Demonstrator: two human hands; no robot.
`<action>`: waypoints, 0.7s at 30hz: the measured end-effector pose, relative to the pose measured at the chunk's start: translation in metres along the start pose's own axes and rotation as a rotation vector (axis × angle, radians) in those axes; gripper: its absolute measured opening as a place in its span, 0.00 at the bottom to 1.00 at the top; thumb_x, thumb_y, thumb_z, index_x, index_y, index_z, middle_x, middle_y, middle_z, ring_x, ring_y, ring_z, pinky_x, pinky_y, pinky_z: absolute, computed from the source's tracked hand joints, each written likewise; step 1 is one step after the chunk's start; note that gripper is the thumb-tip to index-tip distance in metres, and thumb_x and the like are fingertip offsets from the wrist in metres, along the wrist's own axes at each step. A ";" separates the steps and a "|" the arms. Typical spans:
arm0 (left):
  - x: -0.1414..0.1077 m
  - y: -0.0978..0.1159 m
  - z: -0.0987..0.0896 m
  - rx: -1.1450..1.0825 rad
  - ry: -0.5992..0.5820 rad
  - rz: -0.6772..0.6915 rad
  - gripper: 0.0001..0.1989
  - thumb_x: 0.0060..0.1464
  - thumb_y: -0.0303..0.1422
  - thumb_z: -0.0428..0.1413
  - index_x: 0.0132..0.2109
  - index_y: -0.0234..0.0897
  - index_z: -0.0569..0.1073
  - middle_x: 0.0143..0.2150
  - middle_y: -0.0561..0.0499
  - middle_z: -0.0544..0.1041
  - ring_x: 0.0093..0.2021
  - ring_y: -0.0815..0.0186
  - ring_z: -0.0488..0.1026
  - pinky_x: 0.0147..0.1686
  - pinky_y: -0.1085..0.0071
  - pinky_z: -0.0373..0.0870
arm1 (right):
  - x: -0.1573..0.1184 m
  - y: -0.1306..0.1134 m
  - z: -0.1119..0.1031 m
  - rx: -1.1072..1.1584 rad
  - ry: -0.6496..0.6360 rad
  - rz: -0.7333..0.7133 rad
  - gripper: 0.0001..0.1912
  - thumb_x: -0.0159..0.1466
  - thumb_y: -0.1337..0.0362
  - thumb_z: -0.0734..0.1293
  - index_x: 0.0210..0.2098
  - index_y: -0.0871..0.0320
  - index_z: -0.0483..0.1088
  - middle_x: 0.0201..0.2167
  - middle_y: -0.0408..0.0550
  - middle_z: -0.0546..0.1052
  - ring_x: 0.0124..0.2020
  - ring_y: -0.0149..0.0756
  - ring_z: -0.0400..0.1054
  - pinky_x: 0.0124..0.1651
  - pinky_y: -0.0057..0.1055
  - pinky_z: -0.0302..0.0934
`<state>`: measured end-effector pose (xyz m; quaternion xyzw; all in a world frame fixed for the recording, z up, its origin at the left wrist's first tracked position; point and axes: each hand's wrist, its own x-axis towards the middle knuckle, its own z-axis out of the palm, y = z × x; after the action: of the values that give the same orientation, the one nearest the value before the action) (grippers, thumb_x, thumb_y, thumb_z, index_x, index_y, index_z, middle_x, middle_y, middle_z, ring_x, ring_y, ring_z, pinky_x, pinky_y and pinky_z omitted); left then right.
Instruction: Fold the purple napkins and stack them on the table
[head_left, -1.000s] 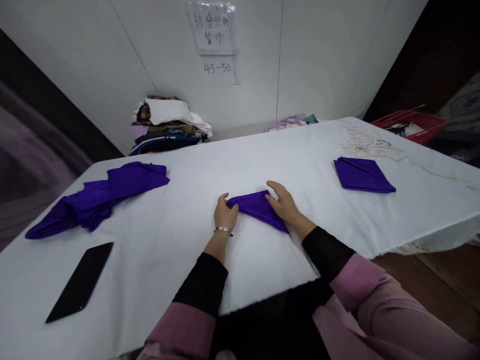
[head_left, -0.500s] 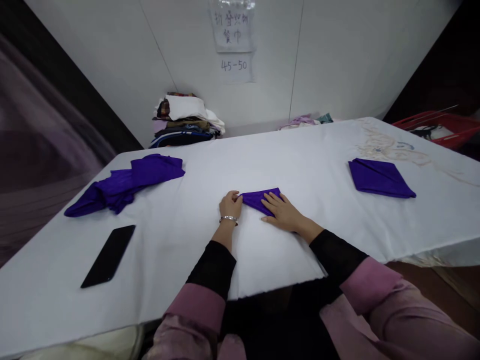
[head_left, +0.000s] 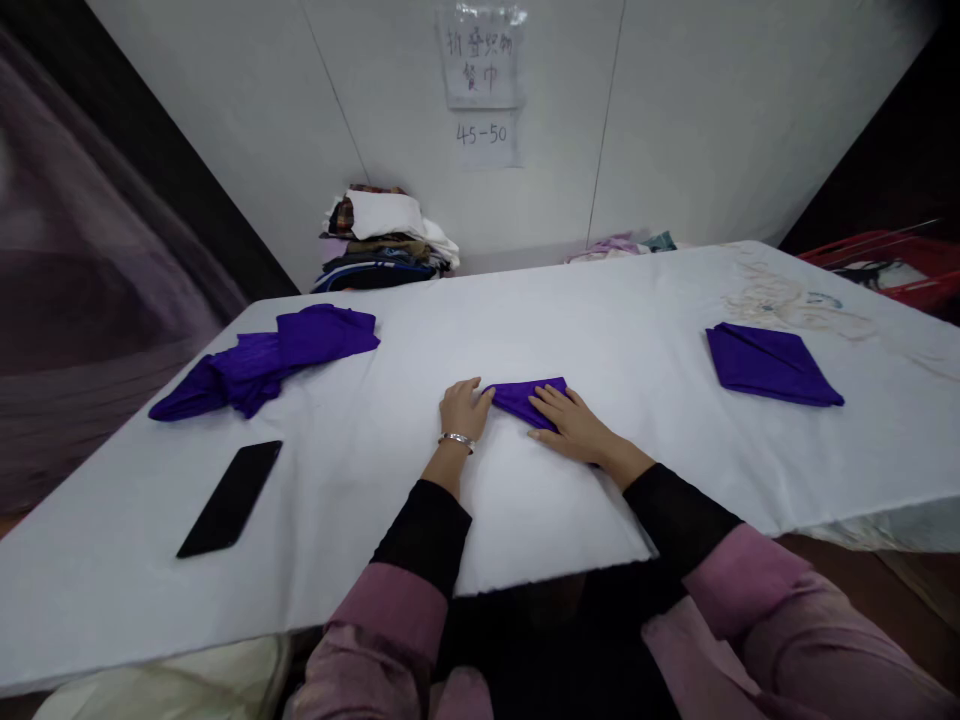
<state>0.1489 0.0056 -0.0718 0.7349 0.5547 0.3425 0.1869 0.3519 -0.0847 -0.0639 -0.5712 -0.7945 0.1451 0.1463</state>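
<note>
A small folded purple napkin point(head_left: 517, 397), narrow at its left tip and wider on the right, lies on the white-covered table before me. Spread flat over its right part is my right hand point(head_left: 574, 425), fingers apart and pressing on the cloth. At the left tip rests my left hand point(head_left: 461, 408), wearing a silver bracelet; its thumb touches the tip or lies right beside it, and the other fingers reach forward, apart from the thumb. My right hand covers part of the napkin's right side.
On the right lies another folded purple napkin point(head_left: 772, 365). A crumpled heap of purple cloth point(head_left: 274, 355) and a black phone point(head_left: 231, 498) are on the left. Behind the table's far edge are stacked clothes point(head_left: 386, 235); a red basket point(head_left: 922, 290) stands far right.
My left fingers have loosened from a pinch at the napkin's tip and spread from the thumb. My right hand stays flat on the cloth. The view has shifted slightly.
</note>
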 end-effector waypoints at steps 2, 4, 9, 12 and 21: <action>0.000 0.003 0.001 0.153 0.000 -0.088 0.18 0.50 0.45 0.53 0.42 0.38 0.74 0.45 0.43 0.74 0.51 0.53 0.65 0.52 0.57 0.59 | -0.001 -0.001 -0.003 -0.005 -0.018 0.010 0.38 0.62 0.41 0.52 0.64 0.58 0.49 0.65 0.55 0.49 0.66 0.47 0.38 0.64 0.48 0.30; 0.000 0.006 0.001 0.223 -0.012 -0.141 0.19 0.49 0.48 0.53 0.38 0.38 0.74 0.44 0.44 0.75 0.50 0.53 0.66 0.51 0.57 0.59 | -0.001 -0.002 -0.008 0.011 -0.019 0.013 0.38 0.63 0.41 0.52 0.64 0.58 0.49 0.65 0.55 0.50 0.66 0.46 0.39 0.64 0.48 0.32; 0.002 0.013 0.004 0.173 -0.014 -0.195 0.14 0.49 0.45 0.54 0.33 0.40 0.73 0.40 0.48 0.75 0.48 0.57 0.68 0.51 0.59 0.58 | 0.024 0.002 -0.026 0.128 0.131 -0.042 0.28 0.65 0.48 0.54 0.60 0.55 0.57 0.60 0.52 0.61 0.63 0.44 0.50 0.62 0.48 0.43; 0.003 0.016 0.003 0.115 -0.002 -0.197 0.10 0.48 0.42 0.55 0.31 0.40 0.72 0.37 0.49 0.75 0.44 0.59 0.69 0.50 0.60 0.59 | 0.051 0.005 -0.030 0.240 0.179 -0.030 0.23 0.64 0.56 0.59 0.56 0.56 0.63 0.55 0.52 0.68 0.57 0.42 0.59 0.57 0.42 0.54; -0.001 0.004 0.007 -0.310 0.044 -0.159 0.12 0.44 0.34 0.59 0.38 0.40 0.71 0.33 0.53 0.73 0.36 0.66 0.71 0.40 0.67 0.65 | 0.088 0.002 -0.016 0.491 0.027 -0.011 0.18 0.58 0.67 0.65 0.48 0.56 0.71 0.45 0.49 0.75 0.46 0.38 0.69 0.51 0.37 0.61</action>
<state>0.1570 0.0036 -0.0744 0.6434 0.5557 0.4241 0.3122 0.3332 0.0009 -0.0438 -0.5162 -0.7366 0.3253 0.2919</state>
